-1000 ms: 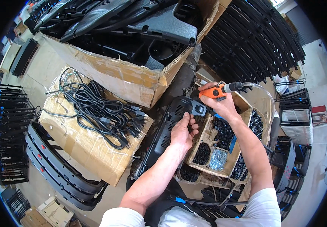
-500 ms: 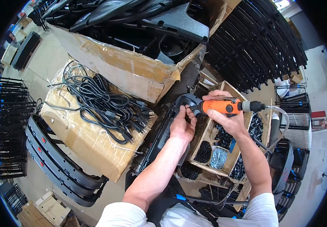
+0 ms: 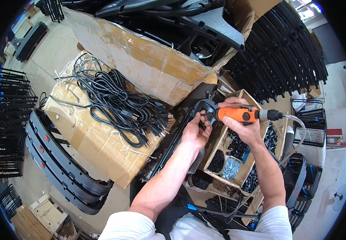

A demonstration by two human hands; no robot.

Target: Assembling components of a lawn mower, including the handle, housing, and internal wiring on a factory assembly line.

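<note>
My right hand (image 3: 240,122) is wrapped round an orange air screwdriver (image 3: 239,114), held level with its tip to the left. A clear hose (image 3: 301,124) trails from its back end. The tip meets a long black plastic part (image 3: 205,106), lying slanted in front of me. Beside the tip, my left hand (image 3: 197,130) has its fingers curled and pinched together, palm up; what they hold is too small and dark to name. Under my right forearm is a wooden compartment box (image 3: 237,183) with silver screws (image 3: 231,168), black screws (image 3: 216,161) and other small black parts (image 3: 237,145).
To the left, a cardboard box (image 3: 101,158) bears tangled black power cords (image 3: 117,106). A large open carton (image 3: 141,60) of black plastic mouldings stands at the back. Black frames (image 3: 277,52) are stacked far right. Curved black parts (image 3: 57,168) with red switches lean at the left.
The view has shifted a little. My left hand and the screwdriver in my right hand stay close together at the black part, almost unchanged relative to it.
</note>
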